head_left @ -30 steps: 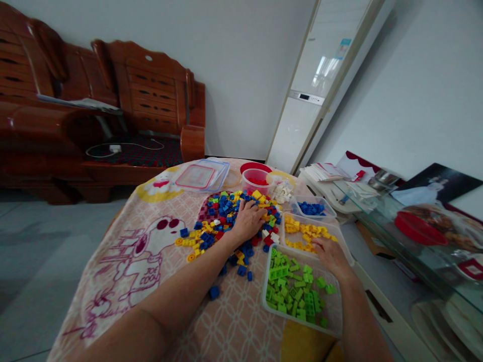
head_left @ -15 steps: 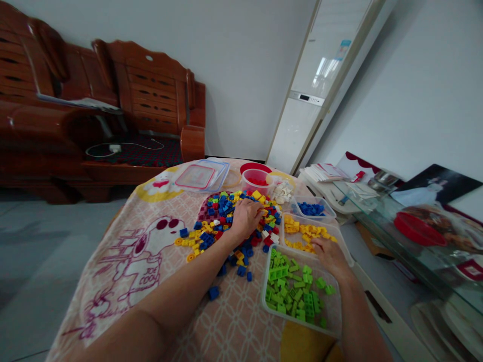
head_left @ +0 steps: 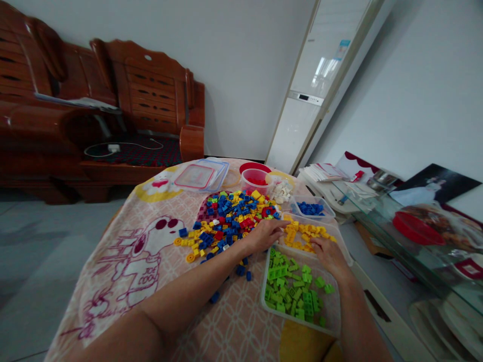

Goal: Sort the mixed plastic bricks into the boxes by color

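A heap of mixed blue, yellow and red bricks lies on a cartoon-printed cloth. My left hand reaches across its near right edge, fingers drawn together at the rim of the tray of yellow bricks; what they pinch is too small to see. With fingers curled, my right hand rests where the yellow tray meets the tray of green bricks. Whether it grips anything is hidden.
Behind the heap stand a tub of blue bricks, a round tub of red ones, white pieces and stacked lids. A glass table is at the right, a wooden bench at the back left.
My left hand has left the middle of the heap and moved right and nearer, to the yellow tray's rim. My right hand has stayed put.
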